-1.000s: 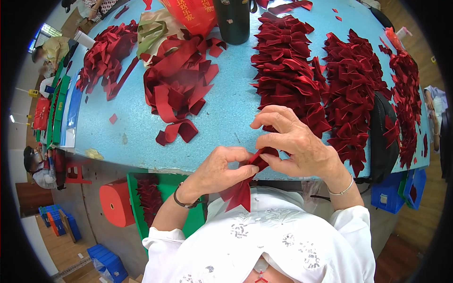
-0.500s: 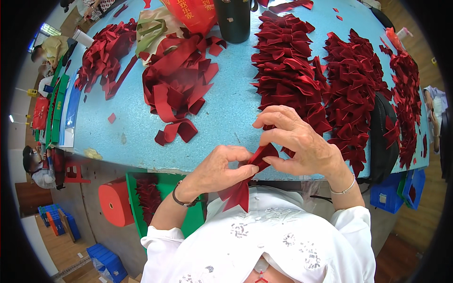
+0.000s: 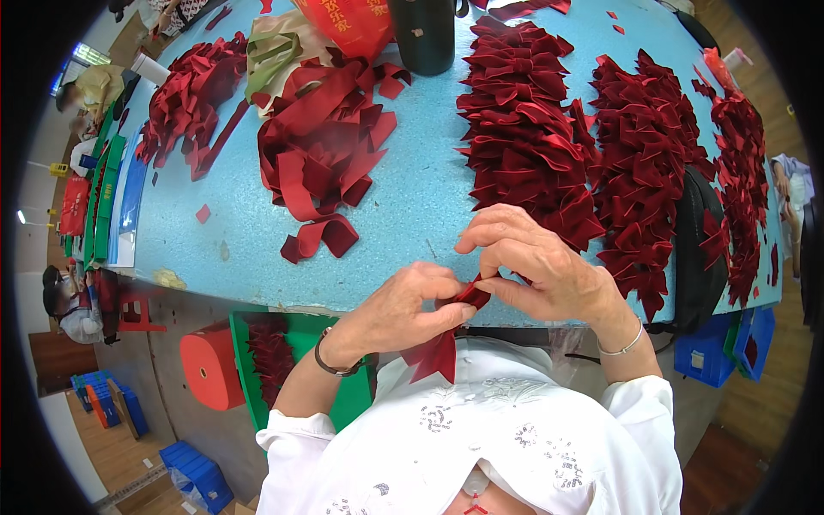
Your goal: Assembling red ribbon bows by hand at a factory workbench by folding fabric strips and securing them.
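Pinching a dark red ribbon piece [image 3: 436, 354] between both hands at the near edge of the blue bench [image 3: 412, 240], we seem to be at a shaping step, working its folded upper part. Our left hand [image 3: 399, 302] has thumb and forefinger closed on the ribbon's middle, and the pointed tail end hangs below. Our right hand [image 3: 549, 275] has its thumb and one finger nearly together and appears to grip the upper end, its other fingers [image 3: 498, 230] curved loosely, apart from it. We cannot tell how the layers lie under the fingertips. We judge that the next move calls for a firm left pinch, so the fold cannot slip, and a light right-hand tuck or turn. Bows [image 3: 519, 129] lie in a row at far right; loose ribbons [image 3: 322, 146] are heaped at far left.
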Demonstrator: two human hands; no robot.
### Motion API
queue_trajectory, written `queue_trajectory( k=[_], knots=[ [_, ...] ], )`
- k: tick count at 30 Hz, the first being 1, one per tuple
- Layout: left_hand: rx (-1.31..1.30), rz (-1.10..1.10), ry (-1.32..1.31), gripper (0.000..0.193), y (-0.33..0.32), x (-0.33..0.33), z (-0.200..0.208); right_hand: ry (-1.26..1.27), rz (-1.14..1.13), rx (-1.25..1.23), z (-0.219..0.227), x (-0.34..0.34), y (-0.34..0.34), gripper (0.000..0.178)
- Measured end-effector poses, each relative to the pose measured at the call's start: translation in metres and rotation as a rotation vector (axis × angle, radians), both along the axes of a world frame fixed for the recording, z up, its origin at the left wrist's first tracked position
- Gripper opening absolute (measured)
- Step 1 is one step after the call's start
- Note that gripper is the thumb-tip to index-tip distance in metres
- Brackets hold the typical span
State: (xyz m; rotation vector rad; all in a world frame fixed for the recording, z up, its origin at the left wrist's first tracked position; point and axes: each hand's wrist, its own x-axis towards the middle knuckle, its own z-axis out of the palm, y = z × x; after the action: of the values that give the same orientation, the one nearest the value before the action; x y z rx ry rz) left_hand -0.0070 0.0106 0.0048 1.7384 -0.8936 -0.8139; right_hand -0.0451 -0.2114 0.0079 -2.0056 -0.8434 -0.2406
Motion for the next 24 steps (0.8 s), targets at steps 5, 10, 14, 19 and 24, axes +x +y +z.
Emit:
queue_trajectory(
  k=[5,10,14,19,24],
  knots=[
    [0.009,-0.087,-0.199,0.011,0.001,-0.001,-0.001,0.096,0.005,0.008,-0.004,-0.005,0.002,0.019],
    [0.0,0.006,-0.121,0.011,-0.004,-0.005,0.004,0.053,-0.046,0.005,-0.01,-0.007,0.002,0.018],
    [-0.03,0.079,-0.048,0.015,-0.007,-0.007,0.006,0.041,-0.05,0.019,-0.006,-0.006,0.003,0.017],
    [-0.15,0.203,0.018,0.016,-0.01,-0.011,-0.009,0.099,-0.076,0.1,-0.013,-0.009,0.006,0.018],
    [-0.022,0.139,0.112,0.012,-0.002,-0.006,-0.005,0.298,-0.149,0.351,-0.015,-0.012,0.012,0.026]
  ],
)
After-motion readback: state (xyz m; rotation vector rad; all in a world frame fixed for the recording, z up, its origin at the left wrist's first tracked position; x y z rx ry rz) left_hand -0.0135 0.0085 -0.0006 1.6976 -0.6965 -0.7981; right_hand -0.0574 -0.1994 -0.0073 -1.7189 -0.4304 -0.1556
